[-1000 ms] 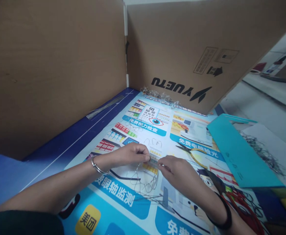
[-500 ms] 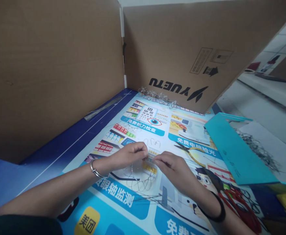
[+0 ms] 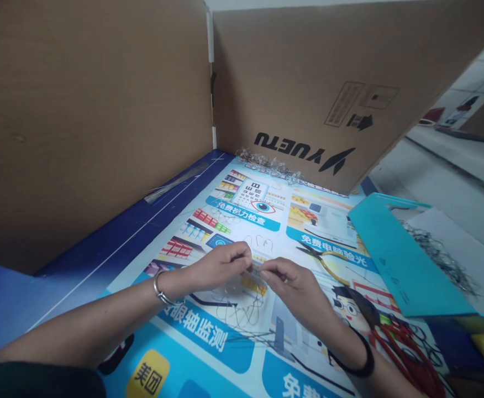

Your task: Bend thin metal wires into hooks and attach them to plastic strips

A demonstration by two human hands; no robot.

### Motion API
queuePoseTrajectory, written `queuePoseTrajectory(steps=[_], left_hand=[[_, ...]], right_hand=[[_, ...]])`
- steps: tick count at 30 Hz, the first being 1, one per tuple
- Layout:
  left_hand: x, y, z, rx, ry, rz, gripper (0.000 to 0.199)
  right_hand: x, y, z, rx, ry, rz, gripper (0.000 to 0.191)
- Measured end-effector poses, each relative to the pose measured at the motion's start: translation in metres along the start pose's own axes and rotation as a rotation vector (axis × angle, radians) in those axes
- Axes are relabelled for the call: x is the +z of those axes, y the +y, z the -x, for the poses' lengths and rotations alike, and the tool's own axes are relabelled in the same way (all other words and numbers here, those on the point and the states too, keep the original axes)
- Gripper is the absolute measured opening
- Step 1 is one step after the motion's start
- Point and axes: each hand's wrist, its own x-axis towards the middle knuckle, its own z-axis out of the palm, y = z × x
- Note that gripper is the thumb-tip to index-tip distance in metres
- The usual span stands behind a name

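Note:
My left hand (image 3: 225, 264), with a silver bangle (image 3: 161, 290) on its wrist, is closed in a pinch above the printed poster (image 3: 242, 243). Just to its right, my right hand (image 3: 292, 282) pinches too, fingertips close to the left ones. Whatever thin thing lies between the fingers is too small to make out. Below the hands, loops of thin wire (image 3: 242, 312) rest on the poster, with straight wires (image 3: 252, 334) nearer me. A few bent wire pieces (image 3: 262, 242) lie just beyond the fingers.
Scissors with yellow handles (image 3: 329, 262) lie right of centre. A turquoise folder (image 3: 391, 265) at the right holds a pile of wire pieces (image 3: 436, 254). Red-handled tools (image 3: 408, 354) are at the lower right. Cardboard walls (image 3: 101, 110) stand behind, with tangled wire (image 3: 267, 163) along their base.
My right fingertips have come slightly nearer my left ones. The view has shifted a little; both hands keep their pinch.

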Motion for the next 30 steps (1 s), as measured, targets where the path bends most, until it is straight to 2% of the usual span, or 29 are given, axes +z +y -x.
queuePoseTrajectory(steps=[3,11,17,23,30], left_hand=[[0.000,0.001,0.001,0.013,0.007,-0.041,0.017],[0.001,0.004,0.003,0.015,0.016,-0.112,0.018],[0.003,0.005,0.002,0.008,0.048,-0.118,0.016],[0.007,0.002,0.003,-0.001,0.222,-0.038,0.015],[0.016,0.001,0.005,-0.009,0.406,0.025,0.016]], right_hand=[[0.001,0.000,-0.001,-0.022,0.027,0.009,0.013],[0.008,-0.004,0.003,0.041,0.047,-0.053,0.014],[0.010,-0.001,0.004,-0.012,0.067,-0.040,0.012],[0.012,0.009,0.002,-0.114,0.036,-0.043,0.008],[0.013,0.010,0.002,-0.067,0.072,-0.019,0.010]])
